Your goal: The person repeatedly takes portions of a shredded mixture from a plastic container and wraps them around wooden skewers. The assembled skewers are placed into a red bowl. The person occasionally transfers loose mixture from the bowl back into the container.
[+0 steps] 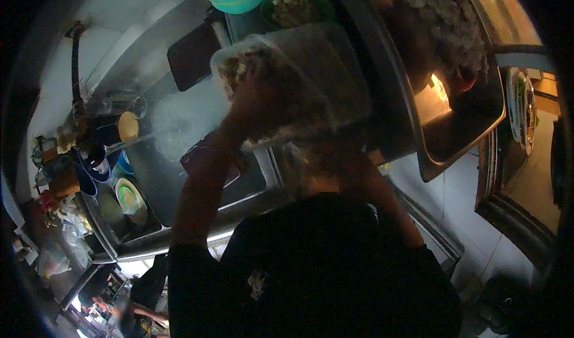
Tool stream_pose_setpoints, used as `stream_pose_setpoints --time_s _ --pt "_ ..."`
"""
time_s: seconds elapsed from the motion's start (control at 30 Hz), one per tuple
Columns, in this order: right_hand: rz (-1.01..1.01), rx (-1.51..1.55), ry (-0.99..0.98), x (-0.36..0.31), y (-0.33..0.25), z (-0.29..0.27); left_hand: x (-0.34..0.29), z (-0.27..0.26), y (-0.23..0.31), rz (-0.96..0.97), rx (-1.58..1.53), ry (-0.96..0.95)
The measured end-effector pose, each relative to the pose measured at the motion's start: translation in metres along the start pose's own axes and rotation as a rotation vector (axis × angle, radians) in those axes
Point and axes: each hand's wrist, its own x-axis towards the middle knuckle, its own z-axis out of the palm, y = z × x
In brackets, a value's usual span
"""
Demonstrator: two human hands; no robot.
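A large translucent plastic tub (344,69) lies across the counter beside the sink, with pale brownish food pieces (230,75) heaped at its left end. My left hand (257,96) reaches into the tub from the near side. Its fingers are down among the pieces, dim and partly hidden, so I cannot make out whether they grip any. By the tub's near edge, in deep shadow, is my right hand (323,155). Its fingers do not show clearly, and whether it holds the tub I cannot tell.
Water runs from a spout (128,143) into the metal sink (155,185) on the left. A teal bowl (239,3) and a green basket (326,9) of pale pieces stand beyond the tub. On the right is a metal tray (460,140); another person (125,314) is at lower left.
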Motion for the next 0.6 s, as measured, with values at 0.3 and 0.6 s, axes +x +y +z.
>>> stream_pose_setpoints --time_s 0.3,0.6 --pt "0.089 0.090 -0.070 -0.001 0.032 0.005 0.030 0.027 -0.030 -0.492 -0.116 -0.205" --pt "0.110 0.150 -0.098 0.000 0.037 0.006 -0.003 -0.016 -0.030 0.121 0.012 -0.269"
